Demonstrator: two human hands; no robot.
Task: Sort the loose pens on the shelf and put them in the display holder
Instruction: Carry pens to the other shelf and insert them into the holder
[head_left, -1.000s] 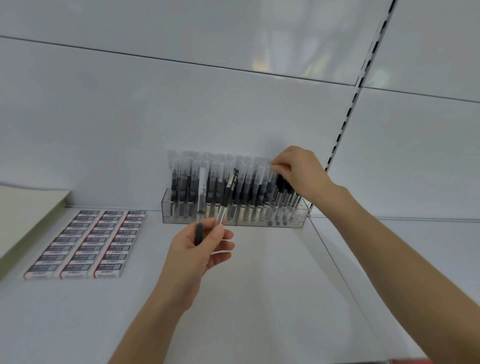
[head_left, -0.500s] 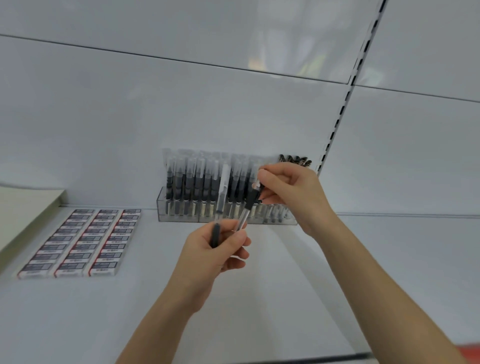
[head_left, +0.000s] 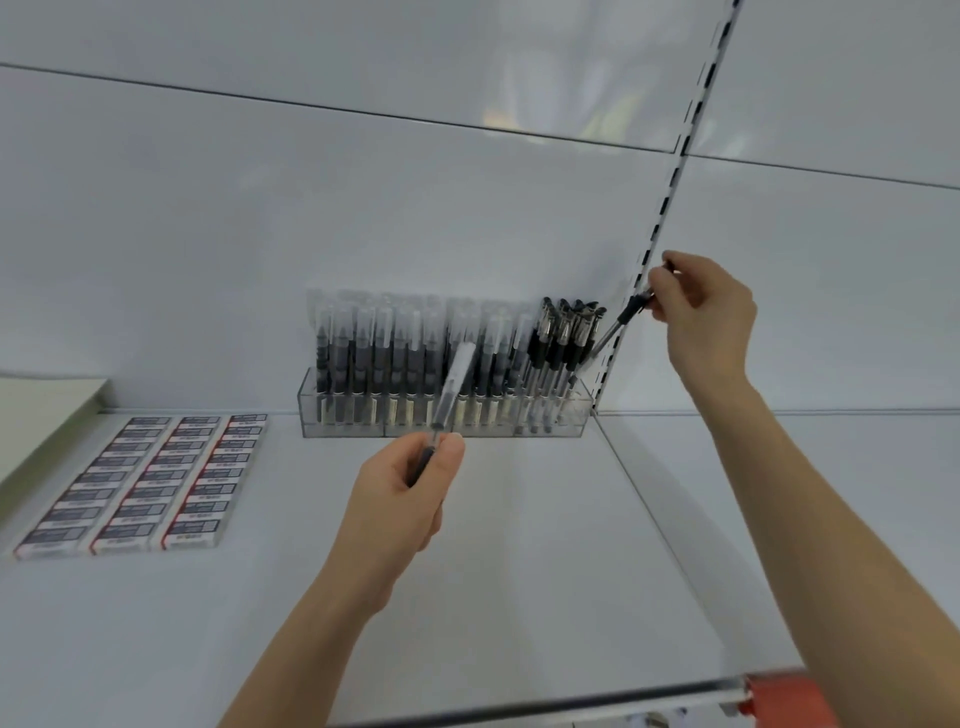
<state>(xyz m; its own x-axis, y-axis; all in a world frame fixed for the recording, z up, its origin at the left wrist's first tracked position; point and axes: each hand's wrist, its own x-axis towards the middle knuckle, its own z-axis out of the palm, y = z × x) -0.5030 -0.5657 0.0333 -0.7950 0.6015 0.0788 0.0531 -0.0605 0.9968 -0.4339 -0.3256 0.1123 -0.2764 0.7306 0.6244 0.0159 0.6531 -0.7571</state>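
Note:
A clear display holder stands against the back wall of the white shelf. Upright clear-capped pens fill most of it, and black-capped pens stand at its right end. My left hand grips a clear-capped pen by its lower end, in front of the holder's middle. My right hand pinches a black-capped pen by its top, slanted, with its tip down at the holder's right end.
Rows of boxed erasers lie on the shelf at the left. A pale board sits at the far left. A slotted upright rail runs up the back wall. The shelf's front edge carries a red label strip.
My right hand took the black-capped pen from my left hand, carried it up and right, and now lowers it into the holder's right end. My left hand keeps one pen.

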